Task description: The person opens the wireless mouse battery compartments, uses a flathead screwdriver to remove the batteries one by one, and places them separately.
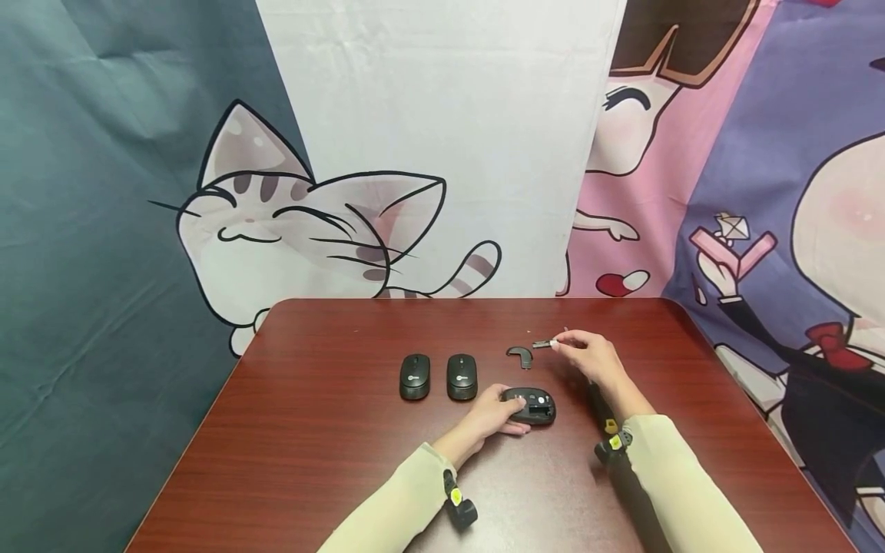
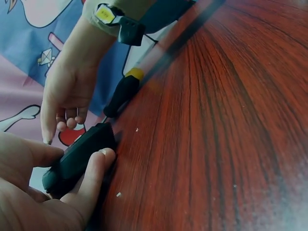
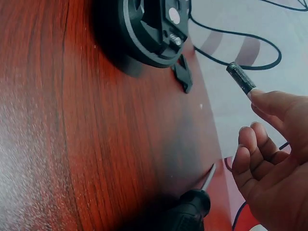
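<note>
My left hand (image 1: 492, 412) grips a black computer mouse (image 1: 542, 417) that lies underside up, its battery bay uncovered. Thumb and fingers take it by the left end; in the left wrist view the mouse (image 2: 82, 159) sits between thumb and fingers. Up and to the right of it, my right hand (image 1: 589, 356) pinches one end of a small dark battery (image 1: 542, 344) between thumb and fingertips. The battery (image 3: 239, 77) points away from the hand, apart from the mouse. Left of the battery, the curved black cover (image 1: 523, 356) lies on the table.
Two more black mice (image 1: 415, 376) stand side by side left of my left hand. A screwdriver (image 2: 123, 91) with a black and yellow handle lies beneath my right forearm. The brown wooden table (image 1: 311, 430) ends at a printed cloth backdrop (image 1: 442, 100).
</note>
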Available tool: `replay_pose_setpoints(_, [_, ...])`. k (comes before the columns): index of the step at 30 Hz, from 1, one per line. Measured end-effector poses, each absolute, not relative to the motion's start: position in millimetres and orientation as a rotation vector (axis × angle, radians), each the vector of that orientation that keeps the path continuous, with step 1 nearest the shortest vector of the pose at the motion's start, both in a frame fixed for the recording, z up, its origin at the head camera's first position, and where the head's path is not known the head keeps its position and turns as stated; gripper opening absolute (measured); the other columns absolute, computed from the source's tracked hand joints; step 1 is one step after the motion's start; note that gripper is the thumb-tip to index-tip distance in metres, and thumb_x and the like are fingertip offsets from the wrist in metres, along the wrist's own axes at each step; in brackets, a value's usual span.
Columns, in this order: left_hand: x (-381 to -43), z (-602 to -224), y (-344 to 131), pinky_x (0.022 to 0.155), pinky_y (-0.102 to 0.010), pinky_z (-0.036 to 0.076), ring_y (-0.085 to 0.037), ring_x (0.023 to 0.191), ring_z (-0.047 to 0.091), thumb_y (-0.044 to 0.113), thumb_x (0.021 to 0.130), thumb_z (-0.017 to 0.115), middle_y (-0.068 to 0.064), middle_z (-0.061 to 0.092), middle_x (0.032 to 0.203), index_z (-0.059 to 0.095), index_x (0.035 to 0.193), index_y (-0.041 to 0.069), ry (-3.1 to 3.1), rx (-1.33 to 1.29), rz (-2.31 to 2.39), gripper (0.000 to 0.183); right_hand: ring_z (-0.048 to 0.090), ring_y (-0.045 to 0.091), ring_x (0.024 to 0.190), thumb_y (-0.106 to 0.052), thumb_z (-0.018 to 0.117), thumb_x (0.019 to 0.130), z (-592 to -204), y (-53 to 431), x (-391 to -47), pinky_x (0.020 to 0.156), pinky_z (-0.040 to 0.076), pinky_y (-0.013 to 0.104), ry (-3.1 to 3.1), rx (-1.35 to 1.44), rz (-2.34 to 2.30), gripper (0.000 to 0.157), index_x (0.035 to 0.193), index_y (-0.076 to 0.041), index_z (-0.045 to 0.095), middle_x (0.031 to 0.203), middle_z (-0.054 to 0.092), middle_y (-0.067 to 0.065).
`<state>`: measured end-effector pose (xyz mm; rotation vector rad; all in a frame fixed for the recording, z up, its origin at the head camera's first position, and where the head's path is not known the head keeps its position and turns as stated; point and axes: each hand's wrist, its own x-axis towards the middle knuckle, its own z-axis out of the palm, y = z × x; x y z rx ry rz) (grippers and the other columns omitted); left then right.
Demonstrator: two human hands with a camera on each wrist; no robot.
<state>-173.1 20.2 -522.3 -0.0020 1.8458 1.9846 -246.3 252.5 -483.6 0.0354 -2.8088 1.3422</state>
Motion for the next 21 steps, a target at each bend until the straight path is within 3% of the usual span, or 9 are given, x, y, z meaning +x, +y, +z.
replay_pose_setpoints(7, [-176, -524, 28, 0.064, -0.032, 0.064, -0.039, 0.075, 0.075, 0.009, 0.097, 0.064, -0.018, 0.066, 0.094, 0.052, 0.123, -0.006, 1.858, -0.005, 1.968, 0.032, 0.056, 0.022, 0.073, -0.028, 0.075, 0.092, -489, 253, -255, 0.059, 0.045, 0.031, -2.885, 0.052, 1.233, 0.027, 0.111, -0.009, 0.075, 0.081, 0.066, 0.007])
replay_pose_setpoints(11, [-176, -522, 31, 0.059, -0.03, 0.063, -0.032, 0.067, 0.075, 0.009, 0.097, 0.066, -0.016, 0.066, 0.094, 0.053, 0.126, -0.006, 1.923, -0.01, 1.936, 0.035, 0.056, 0.023, 0.074, -0.027, 0.074, 0.092, -493, 253, -260, 0.06, 0.043, 0.031, -2.923, 0.078, 1.12, 0.023, 0.108, -0.01, 0.075, 0.078, 0.068, 0.006])
replay_pose_setpoints(21, [-177, -519, 37, 0.05, -0.027, 0.06, -0.016, 0.053, 0.068, 0.01, 0.094, 0.072, -0.007, 0.065, 0.091, 0.058, 0.124, -0.003, 2.099, 0.014, 1.835, 0.035, 0.057, 0.027, 0.086, -0.027, 0.075, 0.091, -497, 258, -267, 0.07, 0.044, 0.035, -2.992, 0.089, 0.963, 0.021, 0.104, -0.011, 0.076, 0.088, 0.07, 0.006])
